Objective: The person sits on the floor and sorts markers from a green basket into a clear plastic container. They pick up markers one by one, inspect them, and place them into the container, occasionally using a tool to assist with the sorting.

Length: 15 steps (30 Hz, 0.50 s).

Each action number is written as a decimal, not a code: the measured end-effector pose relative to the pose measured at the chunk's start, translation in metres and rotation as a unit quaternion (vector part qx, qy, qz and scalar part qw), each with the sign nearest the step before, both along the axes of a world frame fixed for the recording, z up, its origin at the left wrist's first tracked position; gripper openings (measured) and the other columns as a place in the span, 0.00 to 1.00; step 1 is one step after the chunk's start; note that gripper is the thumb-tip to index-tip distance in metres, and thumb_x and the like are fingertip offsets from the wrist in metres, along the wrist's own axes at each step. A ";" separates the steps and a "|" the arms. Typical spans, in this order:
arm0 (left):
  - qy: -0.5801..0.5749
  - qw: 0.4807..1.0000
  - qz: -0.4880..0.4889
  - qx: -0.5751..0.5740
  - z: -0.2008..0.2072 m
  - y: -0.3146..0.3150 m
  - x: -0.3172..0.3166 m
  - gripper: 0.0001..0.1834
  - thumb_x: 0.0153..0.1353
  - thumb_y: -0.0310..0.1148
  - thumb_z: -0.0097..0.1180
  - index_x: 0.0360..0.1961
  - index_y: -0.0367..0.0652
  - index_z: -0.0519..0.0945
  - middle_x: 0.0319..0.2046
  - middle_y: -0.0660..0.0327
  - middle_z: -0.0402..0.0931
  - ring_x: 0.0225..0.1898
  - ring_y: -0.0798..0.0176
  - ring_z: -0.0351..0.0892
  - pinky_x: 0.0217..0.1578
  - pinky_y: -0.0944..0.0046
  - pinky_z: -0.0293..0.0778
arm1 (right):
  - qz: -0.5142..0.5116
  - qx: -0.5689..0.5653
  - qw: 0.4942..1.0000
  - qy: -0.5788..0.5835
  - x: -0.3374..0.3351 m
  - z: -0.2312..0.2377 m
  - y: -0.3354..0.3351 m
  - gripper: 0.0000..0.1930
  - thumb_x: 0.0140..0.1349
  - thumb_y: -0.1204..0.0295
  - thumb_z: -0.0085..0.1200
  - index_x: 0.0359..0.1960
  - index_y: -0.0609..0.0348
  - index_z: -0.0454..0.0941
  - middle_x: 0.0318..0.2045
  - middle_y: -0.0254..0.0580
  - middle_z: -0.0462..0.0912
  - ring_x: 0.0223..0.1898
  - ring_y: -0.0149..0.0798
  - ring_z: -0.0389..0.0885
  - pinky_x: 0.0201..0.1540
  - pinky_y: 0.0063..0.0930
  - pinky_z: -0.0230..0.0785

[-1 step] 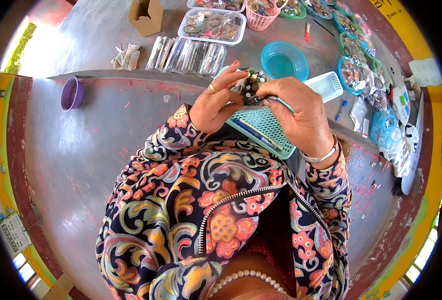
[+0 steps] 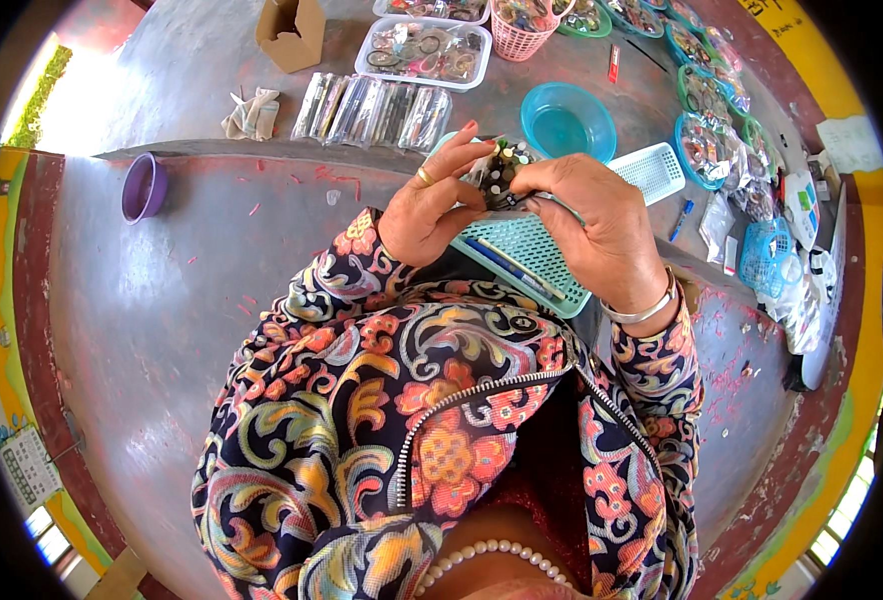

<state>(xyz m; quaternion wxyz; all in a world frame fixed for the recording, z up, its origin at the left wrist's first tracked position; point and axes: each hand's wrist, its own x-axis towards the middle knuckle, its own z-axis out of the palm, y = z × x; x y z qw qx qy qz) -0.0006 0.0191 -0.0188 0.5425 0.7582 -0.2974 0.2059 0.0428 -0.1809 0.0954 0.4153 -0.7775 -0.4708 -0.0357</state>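
Note:
A bundle of pens (image 2: 497, 172) is seen nearly end-on between my hands, with clear plastic seemingly around it. My left hand (image 2: 432, 205) grips its left side, thumb and fingers bent around it and a fingertip raised. On the right, the thumb and forefinger of my right hand (image 2: 602, 225) pinch the bundle's near edge; my fingers hide what exactly lies between them. Below the bundle is a light teal perforated basket (image 2: 547, 245), where a blue pen (image 2: 507, 262) and a pale pen (image 2: 527, 268) lie side by side.
Clear packs of pens (image 2: 372, 110) lie on the grey ledge, beside a crumpled cloth (image 2: 253, 114). Behind stand a cardboard box (image 2: 292, 35) and a white tray of bagged items (image 2: 482, 75). A blue bowl (image 2: 569, 120), a white basket (image 2: 652, 172) and a purple bowl (image 2: 144, 188) stand around.

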 end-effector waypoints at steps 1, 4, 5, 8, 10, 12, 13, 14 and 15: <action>0.004 1.000 -0.002 0.005 0.000 0.000 0.000 0.09 0.51 0.15 0.58 0.32 0.36 0.74 0.62 0.44 0.60 0.69 0.37 0.47 0.63 0.44 0.56 | 0.006 -0.010 1.000 -0.006 0.001 0.000 0.000 0.09 0.53 0.83 0.54 0.37 0.59 0.77 0.31 0.44 0.80 0.33 0.49 0.77 0.35 0.36 0.69; 0.012 1.000 -0.010 0.005 0.004 0.003 -0.002 0.08 0.53 0.14 0.56 0.33 0.35 0.74 0.63 0.44 0.58 0.71 0.40 0.44 0.61 0.44 0.61 | 0.005 -0.035 0.999 0.002 0.000 -0.003 0.003 0.11 0.52 0.83 0.55 0.38 0.59 0.79 0.33 0.44 0.81 0.34 0.47 0.78 0.37 0.34 0.70; 0.009 1.000 -0.014 -0.009 0.002 0.001 -0.001 0.08 0.54 0.14 0.56 0.33 0.35 0.74 0.63 0.44 0.58 0.71 0.40 0.44 0.61 0.44 0.62 | 0.002 -0.043 0.999 0.007 0.001 -0.008 0.004 0.12 0.52 0.83 0.56 0.38 0.59 0.80 0.34 0.44 0.82 0.35 0.46 0.78 0.38 0.33 0.70; 0.005 1.000 -0.012 -0.018 -0.001 0.001 0.000 0.07 0.54 0.15 0.57 0.33 0.34 0.74 0.63 0.42 0.58 0.71 0.39 0.44 0.61 0.44 0.62 | -0.012 -0.028 0.999 -0.013 0.000 -0.021 0.008 0.12 0.50 0.83 0.58 0.38 0.58 0.81 0.33 0.42 0.82 0.35 0.45 0.78 0.37 0.33 0.70; -0.002 1.000 -0.001 -0.014 -0.002 0.002 0.000 0.08 0.53 0.15 0.58 0.33 0.35 0.73 0.62 0.43 0.59 0.70 0.38 0.47 0.62 0.44 0.61 | -0.013 -0.032 0.998 -0.048 -0.001 -0.020 0.010 0.12 0.49 0.83 0.58 0.38 0.58 0.81 0.33 0.41 0.81 0.35 0.45 0.78 0.37 0.33 0.70; -0.018 1.000 0.014 -0.008 -0.002 0.002 0.000 0.11 0.49 0.16 0.61 0.33 0.38 0.73 0.61 0.44 0.62 0.68 0.36 0.52 0.63 0.45 0.57 | -0.019 -0.042 0.996 -0.072 -0.002 -0.021 0.012 0.13 0.49 0.83 0.58 0.37 0.58 0.81 0.33 0.41 0.80 0.35 0.46 0.77 0.37 0.34 0.70; -0.021 1.000 0.020 -0.006 -0.001 0.001 0.000 0.11 0.49 0.16 0.61 0.33 0.38 0.73 0.61 0.44 0.62 0.67 0.36 0.53 0.63 0.45 0.57 | -0.024 -0.051 0.995 -0.078 -0.003 -0.024 0.013 0.13 0.48 0.83 0.58 0.37 0.58 0.81 0.34 0.41 0.80 0.36 0.46 0.77 0.37 0.34 0.70; -0.026 0.999 0.025 -0.006 -0.001 0.001 -0.001 0.12 0.49 0.17 0.61 0.33 0.38 0.73 0.61 0.44 0.62 0.67 0.36 0.53 0.63 0.45 0.57 | -0.030 -0.061 0.994 -0.086 -0.004 -0.027 0.013 0.14 0.47 0.84 0.58 0.37 0.58 0.81 0.35 0.41 0.80 0.37 0.46 0.77 0.37 0.34 0.70; -0.031 0.999 0.030 -0.006 -0.002 0.000 0.000 0.12 0.49 0.17 0.61 0.33 0.38 0.73 0.61 0.44 0.63 0.67 0.36 0.54 0.63 0.45 0.57 | -0.034 -0.069 0.993 -0.090 -0.005 -0.030 0.014 0.11 0.48 0.82 0.57 0.35 0.58 0.81 0.36 0.42 0.79 0.38 0.47 0.76 0.38 0.35 0.70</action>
